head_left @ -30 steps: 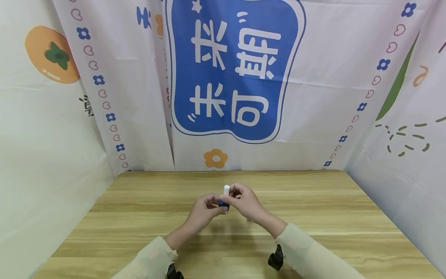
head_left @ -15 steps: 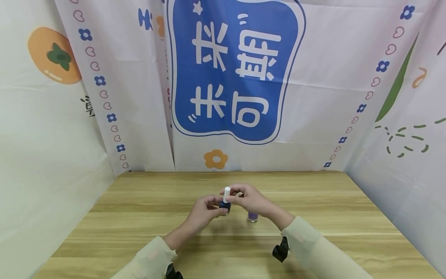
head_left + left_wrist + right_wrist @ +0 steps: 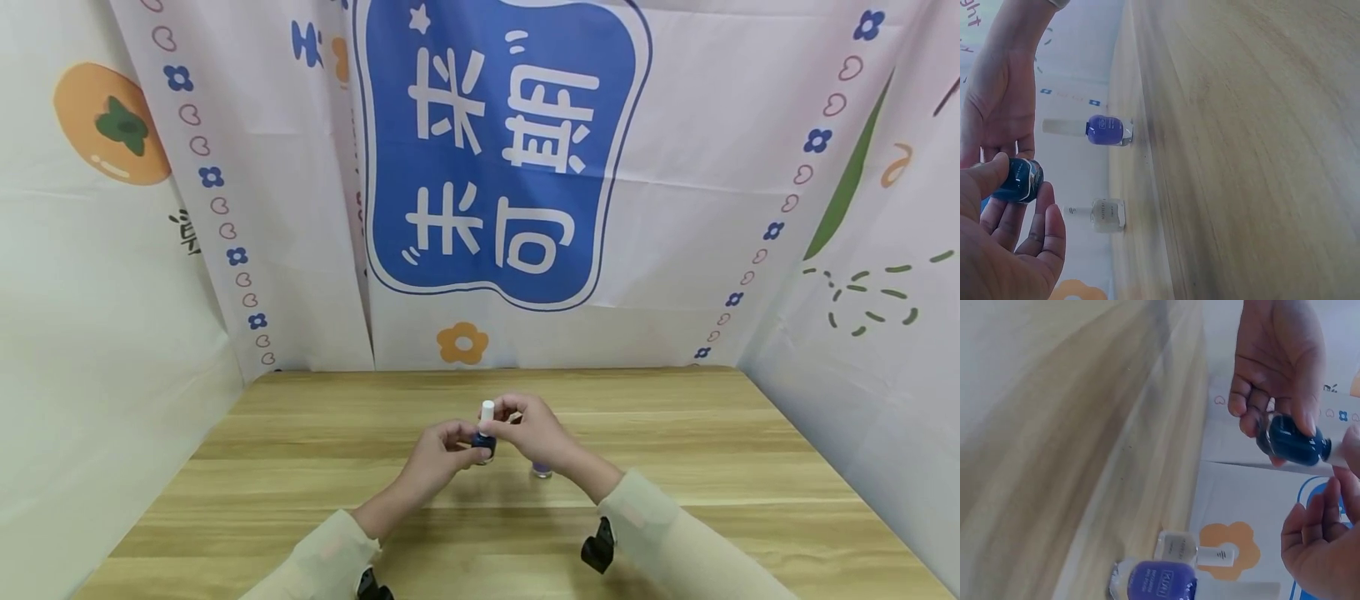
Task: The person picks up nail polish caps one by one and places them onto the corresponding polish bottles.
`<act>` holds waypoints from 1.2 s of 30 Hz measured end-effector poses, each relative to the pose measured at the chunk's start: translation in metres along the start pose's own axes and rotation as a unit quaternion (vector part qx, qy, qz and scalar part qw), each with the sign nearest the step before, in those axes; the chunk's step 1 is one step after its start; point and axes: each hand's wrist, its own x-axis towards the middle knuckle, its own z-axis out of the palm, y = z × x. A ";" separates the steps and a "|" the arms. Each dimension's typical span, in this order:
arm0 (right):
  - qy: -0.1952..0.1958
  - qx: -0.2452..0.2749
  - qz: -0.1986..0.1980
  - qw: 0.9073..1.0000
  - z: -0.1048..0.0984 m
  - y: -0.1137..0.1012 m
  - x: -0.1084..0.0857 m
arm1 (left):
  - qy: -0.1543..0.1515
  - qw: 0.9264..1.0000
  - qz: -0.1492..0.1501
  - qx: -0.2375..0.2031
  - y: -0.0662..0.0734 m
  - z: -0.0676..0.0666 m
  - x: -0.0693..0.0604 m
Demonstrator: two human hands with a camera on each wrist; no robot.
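In the head view my left hand [image 3: 437,452] holds a dark blue nail polish bottle [image 3: 483,446] by its glass body, above the table. The thumb and fingers of my right hand [image 3: 531,430] pinch the white cap [image 3: 487,411] of the same bottle. Cap and body are together, and the cap points up. A purple nail polish bottle [image 3: 1105,130] and a clear nail polish bottle [image 3: 1108,215] stand on the table behind the hands in the left wrist view. In the head view my right hand partly covers the purple one and the clear one is hidden.
The wooden table [image 3: 300,467] runs back to a white printed cloth [image 3: 675,250] hanging behind it. Similar cloths stand along the left and right sides. A black wrist camera [image 3: 597,546] is strapped under the right sleeve.
My right wrist swung outward, uncovering the purple bottle, then partly back over it, with the fingers still at the cap. The left hand stays almost in place around the blue bottle.
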 end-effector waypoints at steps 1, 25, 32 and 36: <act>0.007 0.000 0.002 1.000 0.002 0.000 -0.001 | 0.002 1.000 0.001 -0.001 0.000 0.000 0.000; -0.042 0.004 0.013 0.999 -0.009 0.000 0.002 | -0.009 1.000 -0.004 -0.016 0.000 -0.004 -0.001; -0.111 -0.004 -0.009 0.994 -0.017 -0.005 0.004 | -0.026 1.000 -0.004 -0.013 -0.001 -0.006 -0.001; -0.108 -0.008 -0.005 0.994 -0.017 -0.006 0.005 | -0.028 0.999 0.000 -0.015 0.000 -0.005 -0.002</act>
